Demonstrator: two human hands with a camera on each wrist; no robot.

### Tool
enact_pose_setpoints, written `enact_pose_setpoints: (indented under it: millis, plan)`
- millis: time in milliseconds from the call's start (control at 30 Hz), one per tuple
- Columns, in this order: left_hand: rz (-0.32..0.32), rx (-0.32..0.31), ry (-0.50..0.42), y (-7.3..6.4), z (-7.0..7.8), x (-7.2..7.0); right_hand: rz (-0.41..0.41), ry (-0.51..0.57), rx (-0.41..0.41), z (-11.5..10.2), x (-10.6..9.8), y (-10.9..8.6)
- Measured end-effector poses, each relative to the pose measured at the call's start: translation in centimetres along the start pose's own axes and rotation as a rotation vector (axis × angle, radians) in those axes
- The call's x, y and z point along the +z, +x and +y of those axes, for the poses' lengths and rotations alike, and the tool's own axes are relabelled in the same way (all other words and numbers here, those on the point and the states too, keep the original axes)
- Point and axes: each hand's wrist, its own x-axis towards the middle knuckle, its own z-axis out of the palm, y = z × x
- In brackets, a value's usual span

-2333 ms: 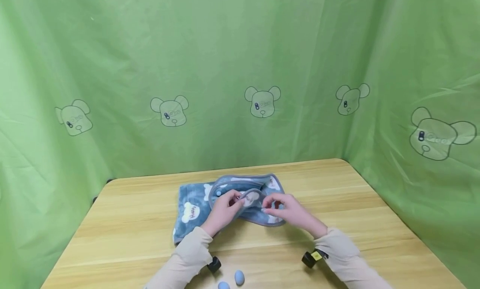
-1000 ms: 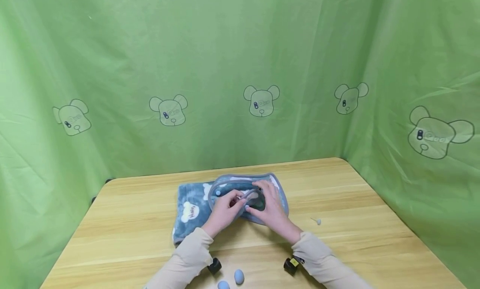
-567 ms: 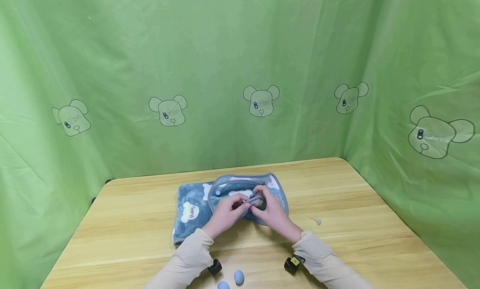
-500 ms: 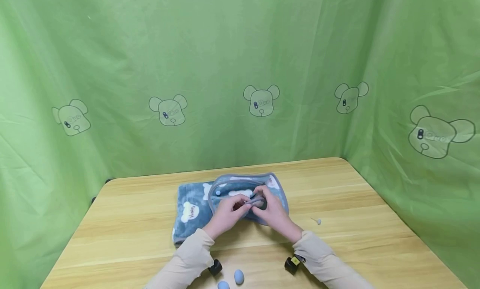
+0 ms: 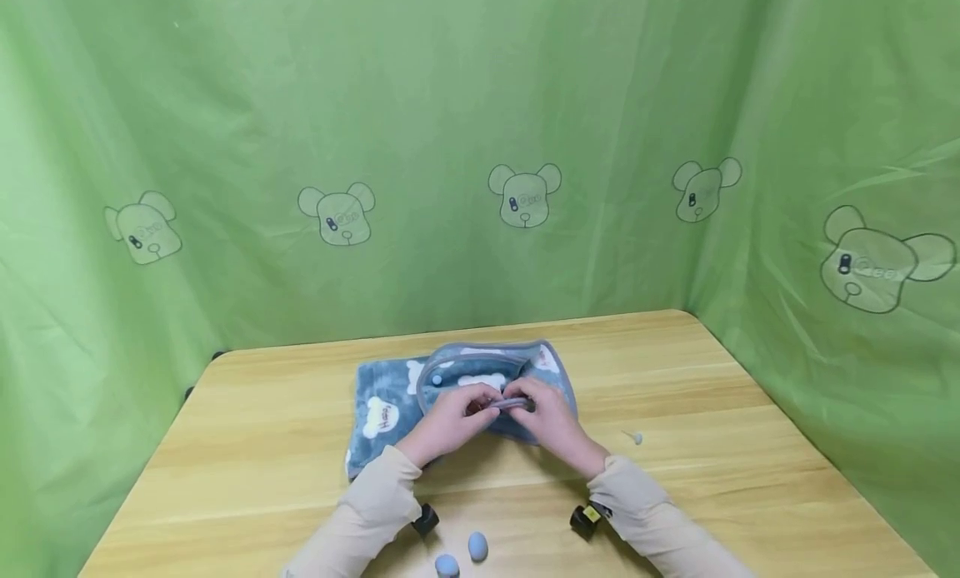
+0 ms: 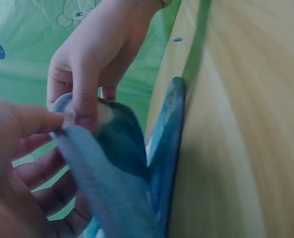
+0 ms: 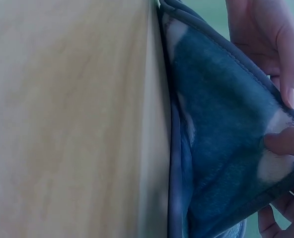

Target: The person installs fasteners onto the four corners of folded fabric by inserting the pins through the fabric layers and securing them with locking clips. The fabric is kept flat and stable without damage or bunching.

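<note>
A folded blue fleece blanket [image 5: 375, 378] with white bear-head prints and grey piping lies on the table, its right part loosely turned over. My left hand [image 5: 450, 420] pinches a raised, piped corner of it between thumb and fingers. Close beside, my right hand [image 5: 553, 420] pinches the same corner. In the left wrist view the fingertips of both hands nearly meet at the piped edge. The right wrist view shows a thumb [image 7: 288, 141] pressed on a white print. A small pale-blue button-like piece [image 5: 437, 380] sits on the blanket's fold. Whatever lies inside the pinched corner is hidden.
Two pale-blue egg-shaped pieces, one nearer the middle [image 5: 477, 546] and one at the front edge of view [image 5: 447, 565], lie on the wooden table [image 5: 225, 461]. A small pin with a pale-blue head [image 5: 637, 438] lies to the right. Green curtains [image 5: 420, 103] surround the table.
My right hand has moved left from the blanket's right side and now pinches the corner. The pin has come into view on the table at right. The corner is now squeezed flatter.
</note>
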Motion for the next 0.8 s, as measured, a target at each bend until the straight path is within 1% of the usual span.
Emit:
enact_pose_setpoints:
  millis: [100,167,300,367,433,533,633,700,800]
  plan:
    - [-0.024,0.021,0.047,0.1,0.4,-0.7,-0.005,-0.006,-0.013,0.1,-0.2,0.2]
    - [-0.027,0.041,0.075,-0.1,0.8,-1.2,-0.009,-0.010,-0.021,0.2,-0.4,0.3]
    - [-0.029,0.076,0.152,-1.1,1.3,-2.3,-0.014,-0.021,-0.036,0.2,-0.5,0.3]
    - [-0.055,0.095,0.211,-1.8,1.7,-2.9,-0.016,-0.027,-0.035,0.2,-0.5,0.2]
    - [-0.098,0.129,0.286,-2.6,2.0,-3.3,-0.019,-0.026,-0.032,0.2,-0.5,0.2]
    - [-0.175,0.213,0.422,-3.9,2.4,-3.6,-0.032,-0.032,-0.022,0.2,-0.4,0.1]
    - [-0.253,0.307,0.543,-5.2,2.8,-3.5,-0.039,-0.037,-0.021,0.2,-0.3,0.1]
    - [-0.312,0.354,0.591,-5.8,3.1,-3.2,-0.039,-0.038,-0.023,0.3,-0.3,0.0]
    - [-0.406,0.382,0.614,-6.7,3.5,-2.7,-0.036,-0.034,-0.035,0.3,-0.3,0.0]
